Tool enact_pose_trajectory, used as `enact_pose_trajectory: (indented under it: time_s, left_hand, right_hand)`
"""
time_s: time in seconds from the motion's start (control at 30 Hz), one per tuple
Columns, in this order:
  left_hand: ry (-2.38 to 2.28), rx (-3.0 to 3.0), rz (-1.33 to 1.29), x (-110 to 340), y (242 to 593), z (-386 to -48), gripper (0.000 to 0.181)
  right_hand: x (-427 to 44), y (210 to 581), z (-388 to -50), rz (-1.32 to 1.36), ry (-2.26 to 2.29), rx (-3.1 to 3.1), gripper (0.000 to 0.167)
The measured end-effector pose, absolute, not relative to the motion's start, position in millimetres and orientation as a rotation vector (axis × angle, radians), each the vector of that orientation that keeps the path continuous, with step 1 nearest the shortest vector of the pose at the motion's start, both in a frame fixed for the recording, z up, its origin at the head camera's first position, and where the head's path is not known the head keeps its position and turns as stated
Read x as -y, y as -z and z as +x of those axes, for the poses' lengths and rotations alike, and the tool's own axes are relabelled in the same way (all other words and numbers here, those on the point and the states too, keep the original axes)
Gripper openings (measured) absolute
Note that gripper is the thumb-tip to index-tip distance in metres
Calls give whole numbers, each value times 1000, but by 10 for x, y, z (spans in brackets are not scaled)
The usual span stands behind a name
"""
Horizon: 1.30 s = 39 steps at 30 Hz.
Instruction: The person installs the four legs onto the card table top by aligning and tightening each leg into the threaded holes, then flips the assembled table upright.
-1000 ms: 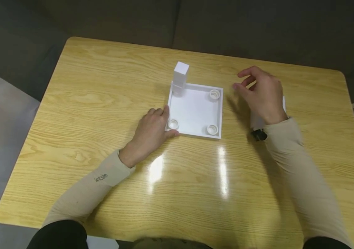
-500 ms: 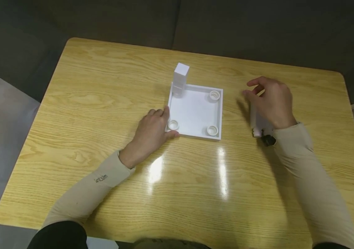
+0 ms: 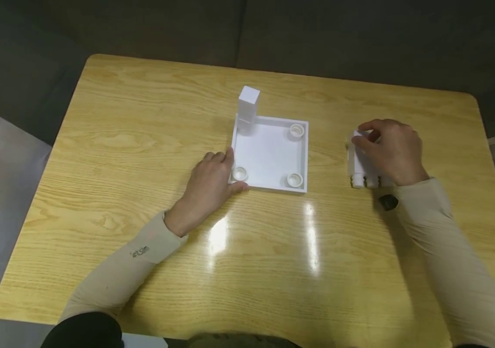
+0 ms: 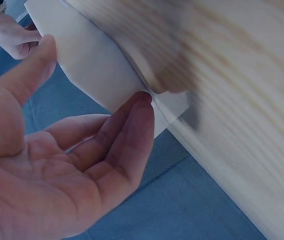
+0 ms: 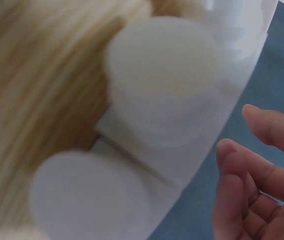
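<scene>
We see a white square tray (image 3: 269,154) lying flat around the middle of the wooden table (image 3: 256,266). It has a plain, smooth floor and low raised walls along its sides. Short round sockets with ridges inside sit in three corners: near-left socket (image 3: 240,174), near-right socket (image 3: 294,180) and far-right socket (image 3: 297,131). In the far-left corner a white square post (image 3: 248,104) stands upright, well above the walls.

Our left hand (image 3: 208,181) grips the tray's near-left corner, the thumb against the near side and the fingers together along the left side.

To the right, well apart from the tray, white posts (image 3: 362,164) lie side by side on the table, their narrower threaded ends facing near. Our right hand (image 3: 392,150) is over their far part, fingers curved, with thumb and forefinger apart in the right wrist view; we cannot tell whether they touch a post. Beige sleeves (image 3: 125,261) cover both forearms.
</scene>
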<state>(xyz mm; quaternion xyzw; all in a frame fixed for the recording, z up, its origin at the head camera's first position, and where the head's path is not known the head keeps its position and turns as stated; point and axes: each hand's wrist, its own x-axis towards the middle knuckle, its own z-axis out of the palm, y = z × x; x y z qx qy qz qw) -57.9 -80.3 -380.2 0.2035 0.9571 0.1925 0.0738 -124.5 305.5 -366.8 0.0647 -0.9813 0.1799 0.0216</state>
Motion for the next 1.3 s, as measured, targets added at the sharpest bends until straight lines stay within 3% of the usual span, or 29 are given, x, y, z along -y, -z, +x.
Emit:
enact_pose_trajectory:
  time_s: [0.93,1.3]
  left_hand:
    - [-607,-2869,594,846,3794,-591,92]
    - [-599,-2875,601,853,3781,-588,93]
  right_hand:
    - [-2970,3750,-1262,293,-565,2996,32]
    - [-2928,3744,-1273,232,-531,3078,51]
